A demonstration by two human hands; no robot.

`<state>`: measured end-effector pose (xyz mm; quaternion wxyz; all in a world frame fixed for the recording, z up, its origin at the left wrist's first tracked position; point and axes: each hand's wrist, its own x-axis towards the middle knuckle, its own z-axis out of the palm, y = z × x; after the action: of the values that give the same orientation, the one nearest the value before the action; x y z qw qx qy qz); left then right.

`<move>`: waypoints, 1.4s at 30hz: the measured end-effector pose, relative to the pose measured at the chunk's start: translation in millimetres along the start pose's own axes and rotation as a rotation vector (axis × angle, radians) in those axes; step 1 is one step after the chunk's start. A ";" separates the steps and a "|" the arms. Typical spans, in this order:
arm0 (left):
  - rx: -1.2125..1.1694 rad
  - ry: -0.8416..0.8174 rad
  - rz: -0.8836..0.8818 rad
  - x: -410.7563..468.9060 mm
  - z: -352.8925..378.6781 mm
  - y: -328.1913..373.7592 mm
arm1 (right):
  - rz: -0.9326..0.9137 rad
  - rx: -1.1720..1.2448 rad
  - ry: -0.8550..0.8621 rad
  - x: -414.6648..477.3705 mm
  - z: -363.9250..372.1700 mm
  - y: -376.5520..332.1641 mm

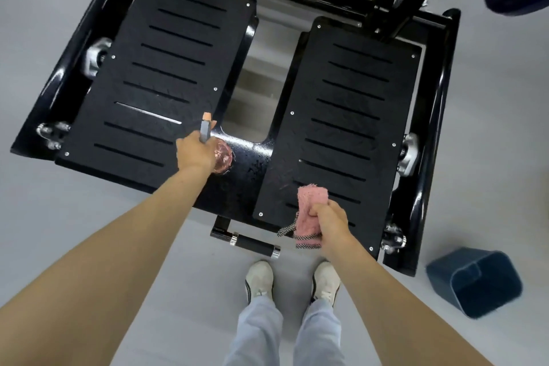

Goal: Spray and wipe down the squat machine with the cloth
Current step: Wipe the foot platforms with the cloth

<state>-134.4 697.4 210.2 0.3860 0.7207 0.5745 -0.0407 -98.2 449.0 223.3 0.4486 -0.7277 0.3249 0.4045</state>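
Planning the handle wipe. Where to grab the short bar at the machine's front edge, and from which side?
Take the black grip between its two chrome collars, from above and the front. It lies level ahead of the footplates, held only by a bracket at its left end, so that side looks unobstructed.

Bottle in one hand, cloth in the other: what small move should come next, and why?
Probably bring the cloth in the right hand onto the near middle of the footplate and wipe: that patch looks speckled with spray, and the left hand holds the spray bottle right by it.
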 end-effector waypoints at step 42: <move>-0.569 -0.780 0.518 -318.6 319.2 323.5 | 0.204 0.518 -0.185 118.2 -374.5 -112.9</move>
<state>159.3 237.5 312.0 0.7475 0.6371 0.1808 -0.0516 162.1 136.7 264.5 0.6042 -0.5125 0.4465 0.4158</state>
